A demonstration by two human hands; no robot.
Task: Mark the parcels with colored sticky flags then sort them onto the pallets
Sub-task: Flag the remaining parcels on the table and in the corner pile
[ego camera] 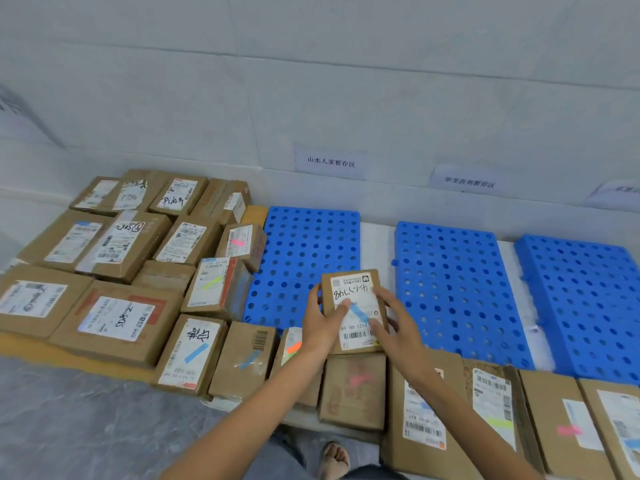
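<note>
parcel [350, 287] gripped by left hand [320, 329] and right hand [398, 327], fingers [383, 296] round its edges; best press flag [358, 313] flat before setting on pallet [301, 244].

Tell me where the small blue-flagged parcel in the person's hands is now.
Centre of the head view: the small parcel is held between the left hand and right hand over the near edge of the leftmost blue pallet.

The grey floor [86, 427] runs up to a white wall. Along the wall lie three blue pallets [457, 282] side by side, with narrow gaps between them. To their left, a yellowish board [41, 351] carries closely packed parcels [117, 320]. A foot [334, 459] stands on the floor at the near edge.
</note>
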